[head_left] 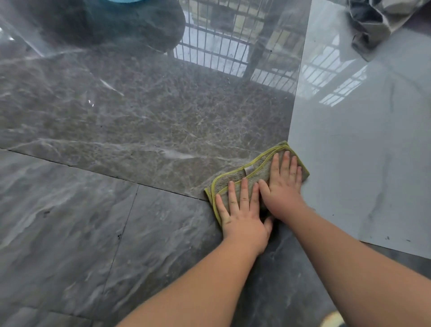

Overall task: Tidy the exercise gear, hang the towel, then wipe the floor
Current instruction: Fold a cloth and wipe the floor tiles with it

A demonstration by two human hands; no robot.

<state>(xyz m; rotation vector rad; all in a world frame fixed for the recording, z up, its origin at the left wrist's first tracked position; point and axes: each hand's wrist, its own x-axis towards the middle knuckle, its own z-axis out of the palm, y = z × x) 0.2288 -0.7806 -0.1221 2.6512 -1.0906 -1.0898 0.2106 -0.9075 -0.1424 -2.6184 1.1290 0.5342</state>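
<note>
Three kinds of flooring meet under the camera: glossy grey tile (70,233) along the left and near side, a brown-veined marble slab (151,116) across the middle, and a pale, almost white tile (361,151) on the right. Up at the far left, a dark rounded shape (116,23) sits on the marble with a sliver of blue (123,1) at the very top edge; what it is can't be told. Moving right, the polished slab mirrors a barred window grille (233,42), bright against the stone. Now the action: a green-grey cloth with yellow trim (235,182) lies flat right at the corner where all three surfaces join. The left hand (242,219) is pressed down on its near end, fingers straight and spread, gripping nothing. Just beside it, touching, the right hand (283,186) lies flat on the far end of the cloth, fingers stretched out toward the pale tile. Both bare forearms reach in from the bottom right. Far upper right, a crumpled heap of grey fabric (377,21) rests on the white tile, well apart from the hands.
</note>
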